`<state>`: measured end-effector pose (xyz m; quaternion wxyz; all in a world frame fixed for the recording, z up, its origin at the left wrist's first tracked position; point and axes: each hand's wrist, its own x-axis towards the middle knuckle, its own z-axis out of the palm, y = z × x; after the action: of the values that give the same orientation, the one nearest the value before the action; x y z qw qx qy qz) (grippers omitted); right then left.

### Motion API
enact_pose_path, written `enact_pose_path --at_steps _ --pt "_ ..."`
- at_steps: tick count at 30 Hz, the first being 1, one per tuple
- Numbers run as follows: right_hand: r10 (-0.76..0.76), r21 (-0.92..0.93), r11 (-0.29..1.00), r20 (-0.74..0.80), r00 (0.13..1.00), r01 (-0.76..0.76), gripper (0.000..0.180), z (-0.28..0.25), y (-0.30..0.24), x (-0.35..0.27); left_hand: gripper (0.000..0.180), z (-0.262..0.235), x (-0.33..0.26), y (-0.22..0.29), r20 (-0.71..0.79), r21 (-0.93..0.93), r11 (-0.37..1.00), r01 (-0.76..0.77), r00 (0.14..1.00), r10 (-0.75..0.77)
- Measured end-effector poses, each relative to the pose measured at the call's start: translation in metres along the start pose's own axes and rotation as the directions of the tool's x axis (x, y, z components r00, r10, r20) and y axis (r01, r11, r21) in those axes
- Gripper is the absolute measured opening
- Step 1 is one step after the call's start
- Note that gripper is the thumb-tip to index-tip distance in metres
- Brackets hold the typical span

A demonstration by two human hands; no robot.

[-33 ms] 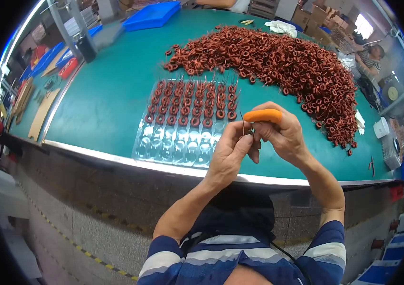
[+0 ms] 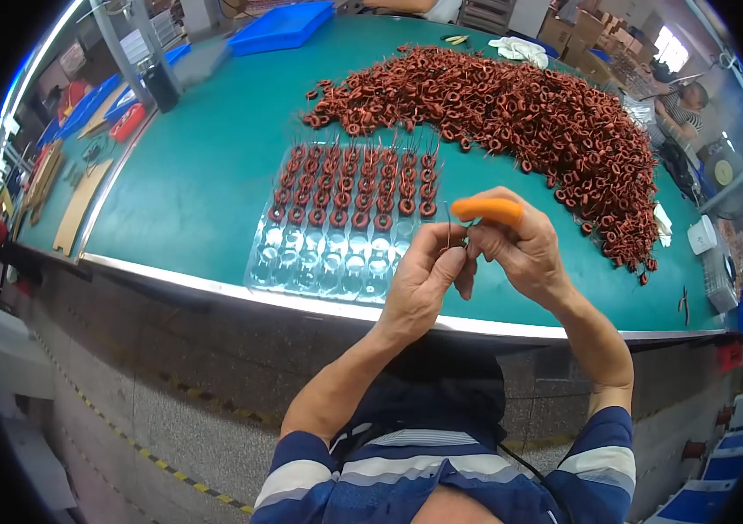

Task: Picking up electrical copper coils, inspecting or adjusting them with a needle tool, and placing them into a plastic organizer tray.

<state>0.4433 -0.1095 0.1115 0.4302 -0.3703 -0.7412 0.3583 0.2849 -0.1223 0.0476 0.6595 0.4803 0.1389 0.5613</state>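
Note:
My left hand [image 2: 424, 278] and my right hand [image 2: 522, 249] meet over the table's front edge, fingertips pinched together. Between them is a small ring coil [image 2: 463, 248], mostly covered by the fingers, with a thin wire lead [image 2: 448, 220] standing up beside my left fingertips. An orange finger cot [image 2: 488, 210] covers my right index finger. Just left of the hands lies a clear plastic blister tray [image 2: 258, 278]. Its far rows hold red-brown ring coils [image 2: 338, 188] with leads pointing up; the near rows show bare pockets.
A large heap of loose red coils [image 2: 511, 113] curves across the back and right of the green table [image 2: 188, 192]. Pliers [image 2: 684, 304] lie near the right front edge. A blue bin [image 2: 282, 28] and a white cloth [image 2: 518, 50] are at the back. Another person [image 2: 684, 109] is at far right.
My right index finger with the orange cot has shifted very slightly at the pinch. The tray and the heap look the same.

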Motion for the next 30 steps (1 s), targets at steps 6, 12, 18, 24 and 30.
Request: enact_pose_path --at_steps 6,12,18,24,30 --pt "0.271 0.038 0.961 0.085 0.959 -0.275 0.038 -0.006 -0.016 -0.019 0.021 -0.004 -0.021 0.008 0.055 0.358 0.929 0.092 0.991 -0.119" --pt "-0.059 -0.309 0.949 0.01 0.998 0.059 0.015 0.0 -0.005 -0.036 0.026 0.007 -0.036 0.001 0.038 -0.024 0.982 0.187 0.982 -0.186" --pt "-0.346 -0.596 0.75 0.017 0.938 0.288 0.021 0.006 -0.013 -0.042 0.027 0.009 -0.033 -0.002 -0.043 -0.06 0.98 0.191 0.98 -0.194" --pt "-0.525 -0.757 0.466 0.179 0.832 0.457 0.026 0.011 -0.021 -0.054 0.036 0.002 -0.036 -0.005 -0.08 -0.191 0.957 0.218 0.968 -0.237" --pt "-0.546 -0.807 0.357 0.227 0.806 0.47 0.02 0.03 -0.021 -0.063 0.024 -0.001 -0.031 -0.023 -0.111 -0.25 0.934 0.256 0.95 -0.29"
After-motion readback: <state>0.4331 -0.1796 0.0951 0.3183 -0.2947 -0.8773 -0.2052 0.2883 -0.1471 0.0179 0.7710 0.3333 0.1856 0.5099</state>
